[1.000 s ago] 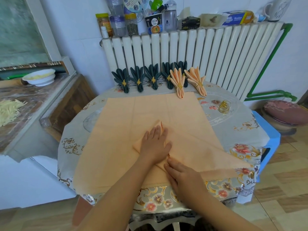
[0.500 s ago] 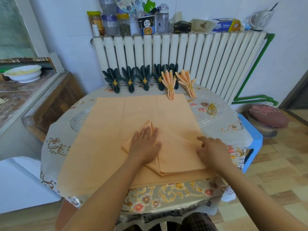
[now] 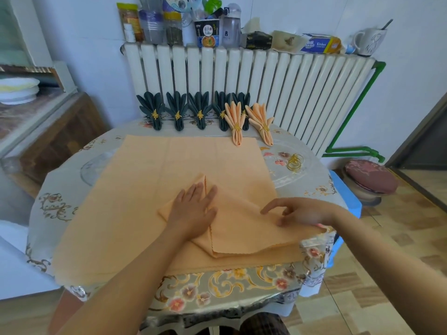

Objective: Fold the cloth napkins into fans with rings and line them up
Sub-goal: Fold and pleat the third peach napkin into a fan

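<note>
A large peach napkin (image 3: 150, 189) lies spread over the round table (image 3: 217, 284), its near right part folded over into a flap (image 3: 244, 228). My left hand (image 3: 193, 211) presses flat on the flap's left side, fingers straight. Over the flap's right side is my right hand (image 3: 300, 211), fingers loosely spread and lightly touching the cloth. A gold ring (image 3: 295, 162) lies on the table to the right. Along the far edge stand several dark green fan napkins (image 3: 177, 112) and two peach fan napkins (image 3: 260, 120), each with a gold ring.
A white radiator (image 3: 242, 76) stands behind the table, its top crowded with bottles, a cup and boxes. A counter with a white bowl (image 3: 17, 89) is at the left. A blue stool (image 3: 348, 201) and a round cushion (image 3: 370, 176) sit at the right.
My right hand has moved from the flap's near edge out to its right side, smoothing the fold. My left hand has stayed pressed on the flap. The view has shifted slightly.
</note>
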`<state>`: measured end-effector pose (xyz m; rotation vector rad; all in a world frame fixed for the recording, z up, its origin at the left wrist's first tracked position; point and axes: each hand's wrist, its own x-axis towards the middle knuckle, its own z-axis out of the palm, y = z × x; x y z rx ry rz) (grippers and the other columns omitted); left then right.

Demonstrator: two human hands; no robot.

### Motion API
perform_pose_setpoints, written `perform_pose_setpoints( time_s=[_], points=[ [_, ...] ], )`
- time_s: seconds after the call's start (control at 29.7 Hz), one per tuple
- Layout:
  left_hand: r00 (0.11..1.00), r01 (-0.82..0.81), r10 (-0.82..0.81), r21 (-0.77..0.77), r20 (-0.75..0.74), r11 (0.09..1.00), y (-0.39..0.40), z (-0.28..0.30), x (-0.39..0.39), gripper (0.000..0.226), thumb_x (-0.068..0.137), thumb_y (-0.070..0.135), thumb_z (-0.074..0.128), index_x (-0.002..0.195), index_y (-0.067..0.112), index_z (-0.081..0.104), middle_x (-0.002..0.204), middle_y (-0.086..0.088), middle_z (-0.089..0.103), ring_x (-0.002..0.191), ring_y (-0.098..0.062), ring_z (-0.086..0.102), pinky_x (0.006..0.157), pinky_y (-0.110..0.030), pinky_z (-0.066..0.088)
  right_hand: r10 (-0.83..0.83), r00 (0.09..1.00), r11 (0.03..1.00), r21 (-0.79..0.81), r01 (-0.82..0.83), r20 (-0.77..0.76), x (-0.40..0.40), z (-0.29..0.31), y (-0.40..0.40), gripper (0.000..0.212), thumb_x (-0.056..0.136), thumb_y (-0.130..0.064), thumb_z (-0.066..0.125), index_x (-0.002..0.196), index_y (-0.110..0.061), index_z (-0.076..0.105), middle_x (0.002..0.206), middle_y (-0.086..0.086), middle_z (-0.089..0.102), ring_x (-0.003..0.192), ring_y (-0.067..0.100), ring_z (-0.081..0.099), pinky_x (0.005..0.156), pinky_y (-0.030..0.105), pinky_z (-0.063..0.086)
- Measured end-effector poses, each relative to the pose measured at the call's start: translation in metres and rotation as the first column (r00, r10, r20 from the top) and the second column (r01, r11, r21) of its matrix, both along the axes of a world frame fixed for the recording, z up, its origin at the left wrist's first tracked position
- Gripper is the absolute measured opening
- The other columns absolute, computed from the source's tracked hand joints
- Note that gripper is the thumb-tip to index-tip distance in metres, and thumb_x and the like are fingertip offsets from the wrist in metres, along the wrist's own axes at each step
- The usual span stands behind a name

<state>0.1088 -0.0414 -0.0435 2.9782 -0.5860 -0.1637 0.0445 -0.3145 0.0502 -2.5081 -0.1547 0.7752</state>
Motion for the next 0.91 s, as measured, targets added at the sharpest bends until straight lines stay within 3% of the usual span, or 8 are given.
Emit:
perform_pose_setpoints(
  time_s=[0.07,0.17,0.3,0.37,0.47,0.57,0.67,0.91],
  points=[
    [1.0,-0.002,0.002,-0.009,0.004,1.0,0.0,-0.001,0.001,0.06,0.099,0.052,0.018,0.15,0.039,-0.01,0.161,-0.002,-0.008,0.147,-0.016,-0.009,0.118,-0.039,-0.006,0.005,0.992,0.996,0.093,0.007,-0.126,0.014,0.013,-0.001,0.041,0.094,-0.01,0.05,0.12,-0.041,0.058,0.087,-0.037,0.06,0.079,-0.017,0.055,0.077,0.016,0.039],
    [1.0,-0.001,0.001,-0.01,0.011,1.0,0.0,-0.003,0.0,0.06,0.099,0.052,0.018,0.15,0.039,-0.01,0.161,-0.001,-0.008,0.148,-0.016,-0.009,0.119,-0.039,-0.005,-0.061,0.953,0.963,0.235,0.134,-0.296,0.034,0.014,-0.002,0.03,0.095,-0.011,0.047,0.112,-0.023,0.069,0.118,-0.004,0.065,0.101,0.013,0.063,0.085,0.025,0.05],
    [1.0,-0.009,0.009,-0.022,0.027,1.0,-0.001,-0.004,0.001,0.061,0.098,0.053,0.02,0.149,0.039,-0.01,0.161,-0.001,-0.006,0.147,-0.015,-0.008,0.119,-0.039,-0.004,-0.111,0.89,0.845,0.43,0.318,-0.442,0.058,0.001,-0.005,0.033,0.088,-0.011,0.047,0.111,0.008,0.061,0.103,0.017,0.065,0.088,0.026,0.064,0.071,0.028,0.051],
    [0.999,-0.015,0.016,-0.032,0.039,0.999,-0.001,-0.003,0.002,0.062,0.098,0.053,0.021,0.15,0.04,-0.009,0.161,0.0,-0.005,0.147,-0.014,-0.007,0.119,-0.039,-0.004,-0.065,0.88,0.766,0.542,0.346,-0.47,0.066,-0.002,0.0,0.035,0.077,-0.008,0.054,0.107,0.01,0.055,0.098,0.017,0.067,0.079,0.023,0.066,0.062,0.024,0.05],
    [0.999,-0.015,0.016,-0.042,0.042,0.999,-0.001,-0.003,0.0,0.061,0.098,0.053,0.022,0.15,0.04,-0.006,0.161,0.0,-0.005,0.147,-0.013,-0.007,0.119,-0.038,-0.005,-0.042,0.96,0.856,0.485,0.179,-0.278,0.07,-0.01,0.018,0.017,0.077,-0.017,0.072,0.083,-0.009,0.058,0.078,0.003,0.065,0.064,0.014,0.052,0.059,0.02,0.04],
    [0.999,-0.023,0.024,-0.041,0.032,0.999,-0.001,-0.002,0.001,0.06,0.098,0.052,0.022,0.151,0.038,-0.002,0.161,0.0,-0.005,0.147,-0.013,-0.006,0.119,-0.038,-0.004,-0.225,0.974,0.903,0.373,0.213,-0.01,0.072,-0.024,0.04,0.027,0.083,-0.032,0.07,0.068,-0.016,0.054,0.064,-0.005,0.049,0.061,0.011,0.043,0.059,0.021,0.033],
    [0.999,-0.023,0.025,-0.048,0.041,0.999,0.0,-0.004,0.002,0.059,0.097,0.05,0.016,0.152,0.034,0.002,0.161,0.001,-0.002,0.148,-0.012,-0.004,0.119,-0.037,-0.002,-0.356,0.924,0.895,0.334,0.294,0.141,0.076,-0.041,0.063,0.029,0.087,-0.037,0.064,0.076,-0.01,0.063,0.077,0.001,0.058,0.074,0.015,0.053,0.066,0.024,0.039],
    [0.997,-0.073,0.08,-0.251,0.016,0.965,0.001,-0.004,0.003,0.076,0.084,0.047,-0.001,0.154,0.018,0.003,0.161,0.006,0.008,0.146,-0.004,0.003,0.119,-0.029,-0.001,-0.261,0.789,0.954,0.023,0.3,0.556,0.081,-0.077,0.095,0.035,0.095,-0.041,0.047,0.092,-0.013,0.067,0.097,0.003,0.056,0.096,0.024,0.05,0.079,0.031,0.036]
  ],
)
